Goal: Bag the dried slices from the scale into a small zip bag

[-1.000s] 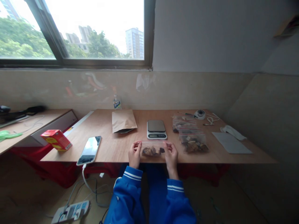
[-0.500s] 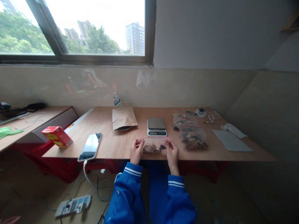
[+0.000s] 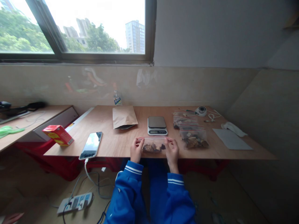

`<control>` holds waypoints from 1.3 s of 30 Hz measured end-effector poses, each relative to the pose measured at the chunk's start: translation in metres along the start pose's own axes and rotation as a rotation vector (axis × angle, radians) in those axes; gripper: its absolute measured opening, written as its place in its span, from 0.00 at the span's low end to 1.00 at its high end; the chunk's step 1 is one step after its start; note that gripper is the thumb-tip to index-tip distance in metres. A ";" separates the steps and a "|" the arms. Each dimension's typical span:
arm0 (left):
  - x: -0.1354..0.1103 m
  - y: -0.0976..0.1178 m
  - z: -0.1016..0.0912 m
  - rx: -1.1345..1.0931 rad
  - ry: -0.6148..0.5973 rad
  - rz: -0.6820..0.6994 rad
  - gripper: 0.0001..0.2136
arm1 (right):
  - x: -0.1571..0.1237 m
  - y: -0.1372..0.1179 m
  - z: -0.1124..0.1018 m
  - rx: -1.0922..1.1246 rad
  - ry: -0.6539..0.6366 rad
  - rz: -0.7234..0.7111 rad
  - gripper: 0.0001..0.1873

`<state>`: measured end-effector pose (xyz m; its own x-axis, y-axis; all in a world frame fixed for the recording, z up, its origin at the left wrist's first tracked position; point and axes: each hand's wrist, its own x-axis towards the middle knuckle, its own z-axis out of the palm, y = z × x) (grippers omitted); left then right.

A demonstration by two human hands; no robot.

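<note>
1. The left hand (image 3: pixel 136 150) pinches the left end of a clear zip bag (image 3: pixel 153 145) of dark dried pieces, fingers closed on its top edge.
2. The right hand (image 3: pixel 172 151) pinches the bag's right end the same way; the two hands stay apart, with the bag stretched between them.
3. The bag lies at the near edge of the wooden table (image 3: pixel 116 143), just in front of the kitchen scale (image 3: pixel 157 125).
4. Right of the scale sit more filled zip bags (image 3: pixel 193 138); beyond them lies a white sheet (image 3: pixel 232 139).
5. Left of the scale lies a brown paper pouch (image 3: pixel 123 116); further left are a smartphone (image 3: pixel 91 145) and a red box (image 3: pixel 58 135).
</note>
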<state>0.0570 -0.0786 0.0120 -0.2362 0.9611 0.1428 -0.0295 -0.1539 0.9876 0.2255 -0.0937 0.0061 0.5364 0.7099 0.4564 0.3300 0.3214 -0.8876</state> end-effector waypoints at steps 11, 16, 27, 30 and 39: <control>-0.002 0.007 0.000 -0.017 -0.043 -0.011 0.17 | -0.005 -0.002 0.009 0.327 -0.096 0.262 0.24; -0.003 0.007 0.002 -0.019 -0.031 -0.011 0.17 | -0.005 0.002 0.010 0.256 -0.151 0.261 0.19; -0.002 0.003 0.001 -0.121 -0.092 -0.064 0.19 | -0.005 0.002 0.012 0.283 -0.157 0.231 0.17; -0.003 0.003 0.003 -0.133 -0.095 -0.065 0.18 | -0.005 0.001 0.011 0.263 -0.157 0.217 0.16; -0.004 0.005 0.001 -0.117 -0.146 -0.015 0.15 | -0.004 0.003 0.008 0.292 -0.149 0.230 0.16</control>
<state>0.0593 -0.0832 0.0163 -0.0922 0.9852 0.1447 -0.1464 -0.1571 0.9767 0.2179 -0.0904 0.0013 0.4452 0.8601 0.2490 -0.0315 0.2929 -0.9556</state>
